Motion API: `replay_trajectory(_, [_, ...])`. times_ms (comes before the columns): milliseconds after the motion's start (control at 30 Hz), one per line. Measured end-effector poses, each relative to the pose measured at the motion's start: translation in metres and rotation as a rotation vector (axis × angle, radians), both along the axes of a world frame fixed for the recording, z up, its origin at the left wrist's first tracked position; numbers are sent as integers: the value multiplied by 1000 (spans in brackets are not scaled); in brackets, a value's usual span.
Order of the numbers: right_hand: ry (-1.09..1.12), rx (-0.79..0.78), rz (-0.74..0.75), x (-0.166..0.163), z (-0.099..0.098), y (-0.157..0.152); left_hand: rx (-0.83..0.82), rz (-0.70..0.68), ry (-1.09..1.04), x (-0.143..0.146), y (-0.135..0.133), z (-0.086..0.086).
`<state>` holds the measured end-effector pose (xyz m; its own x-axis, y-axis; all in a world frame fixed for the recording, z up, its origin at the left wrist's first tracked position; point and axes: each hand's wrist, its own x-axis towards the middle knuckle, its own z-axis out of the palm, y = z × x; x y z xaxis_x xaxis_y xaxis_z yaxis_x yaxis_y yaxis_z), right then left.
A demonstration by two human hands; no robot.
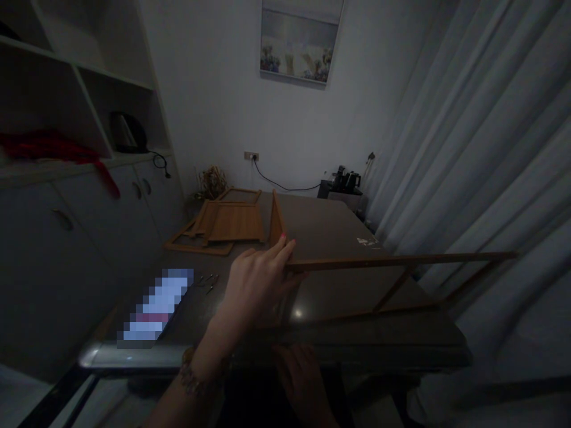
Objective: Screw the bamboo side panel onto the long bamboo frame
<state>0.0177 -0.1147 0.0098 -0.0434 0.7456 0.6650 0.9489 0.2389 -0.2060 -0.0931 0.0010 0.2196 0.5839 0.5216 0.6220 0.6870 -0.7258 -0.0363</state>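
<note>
My left hand [263,270] is closed around the near-left corner of a long wooden frame [401,260]. The frame stands on edge on the dark table and stretches to the right, with a crossbar near its far end. Just beyond my fingers a narrow wooden panel [275,220] stands upright; whether it is joined to the frame is hidden. Low at the table's front edge is my right hand [300,374], in shadow, its fingers bent; what they hold, if anything, does not show. Several small screws [209,282] lie left of my left wrist.
Slatted wooden panels [234,221] and open frames lie at the table's back left. A lit phone [156,309] with a blurred screen rests at the front left. Dried plants [213,181] and a black kettle [352,180] are at the back. Curtains [468,148] hang at right.
</note>
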Motion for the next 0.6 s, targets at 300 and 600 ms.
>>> replay_trajectory(300, [57,-32,72,1,-3,2,0,0,4,1,0,-1])
replay_trajectory(600, [460,-96,22,-11,-26,1,-6,-10,-14,0,-1,0])
